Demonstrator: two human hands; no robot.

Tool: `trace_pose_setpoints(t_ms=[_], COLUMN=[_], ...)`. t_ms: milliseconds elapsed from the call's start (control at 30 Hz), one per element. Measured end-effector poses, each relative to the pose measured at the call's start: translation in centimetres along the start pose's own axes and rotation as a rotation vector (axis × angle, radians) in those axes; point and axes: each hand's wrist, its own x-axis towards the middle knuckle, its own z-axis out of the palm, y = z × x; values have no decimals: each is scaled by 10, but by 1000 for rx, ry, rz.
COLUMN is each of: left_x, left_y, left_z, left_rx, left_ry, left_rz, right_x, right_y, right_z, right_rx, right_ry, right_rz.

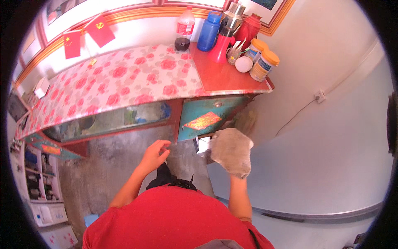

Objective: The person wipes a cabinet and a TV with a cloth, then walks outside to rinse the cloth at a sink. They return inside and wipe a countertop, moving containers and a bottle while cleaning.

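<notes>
My left hand [155, 156] hangs in the air over the concrete floor, empty, with its fingers loosely curled and the thumb apart. A fuzzy beige mitt [231, 150] covers my right hand, so its fingers are hidden; only the bare forearm [239, 194] shows below the cuff. The mitt is in front of the desk's right end, near a teal cabinet door [205, 119] with a red and gold paper diamond on it. Ahead lies the desk top under a rose-patterned cloth [133, 74], with a bare red-brown board [214, 77] at its right end.
Crowded on the board are a blue bottle [210, 32], a pink-red cone [220, 49], a red flask [249, 28], a white ball-shaped object [243, 64] and yellow-lidded tins [264, 66]. A cola bottle [184, 31] stands beside them. A large pale appliance [311, 162] is at right, shelves [42, 174] at left.
</notes>
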Motion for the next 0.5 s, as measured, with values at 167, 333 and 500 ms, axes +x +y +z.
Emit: trace_pose_setpoints(t_ms=[167, 333, 500], left_x=[135, 221, 263], left_y=[-18, -19, -29], left_z=[-16, -25, -16], left_rx=[-127, -233, -222], left_ry=[-105, -343, -299], left_rz=[60, 36, 38], right_x=[121, 239, 334], right_y=[63, 90, 34], right_z=[65, 90, 177], right_rx=[-459, 717, 384], right_ry=[-223, 362, -160], right_rz=[85, 491, 241])
